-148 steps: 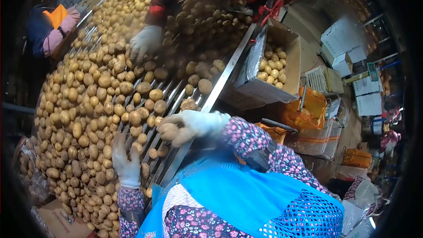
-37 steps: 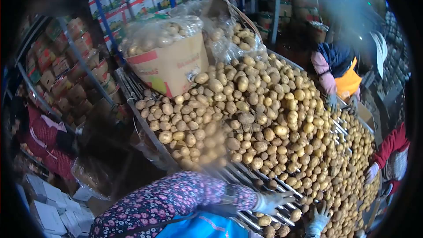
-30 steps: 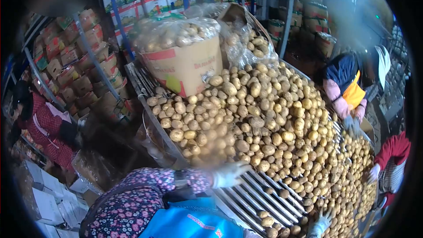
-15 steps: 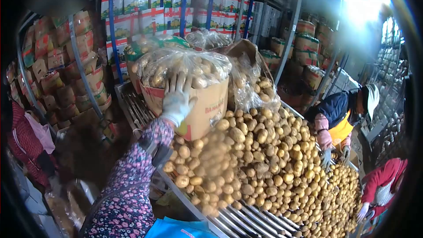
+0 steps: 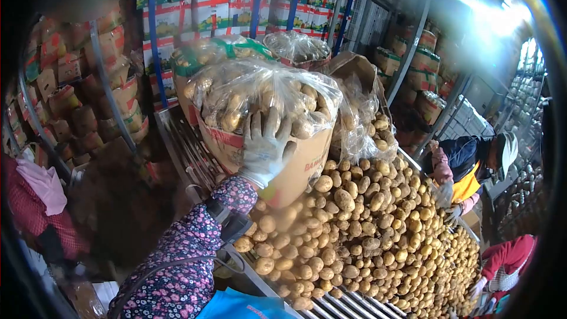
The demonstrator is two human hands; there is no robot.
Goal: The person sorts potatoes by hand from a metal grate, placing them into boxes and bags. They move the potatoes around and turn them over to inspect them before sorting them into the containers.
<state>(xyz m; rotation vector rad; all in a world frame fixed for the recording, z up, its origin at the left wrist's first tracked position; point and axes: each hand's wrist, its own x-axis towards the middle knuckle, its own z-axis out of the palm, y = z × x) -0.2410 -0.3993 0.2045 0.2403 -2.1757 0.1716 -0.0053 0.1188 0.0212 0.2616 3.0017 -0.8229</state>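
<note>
My left hand (image 5: 265, 150), in a white and grey glove, lies with its fingers spread against the near upper side of a cardboard box (image 5: 302, 168). The fingertips touch the clear plastic bag (image 5: 277, 82) that lines the box and covers the potatoes inside. A loose heap of potatoes (image 5: 378, 218) spreads to the right of the box over a metal slatted table (image 5: 348, 304). My right hand is out of view.
Behind stand an open box with a plastic liner (image 5: 360, 74) and more bagged boxes (image 5: 301, 47). A co-worker (image 5: 466, 159) bends over the heap's far right side, another (image 5: 509, 263) nearer. At left, metal posts (image 5: 112, 88) front stacked cartons; a person in red (image 5: 41, 207) is there.
The view has shifted, and the box and my left hand appear farther right and slightly lower. My hand stays spread against the box. The co-worker in the orange apron has moved their arms.
</note>
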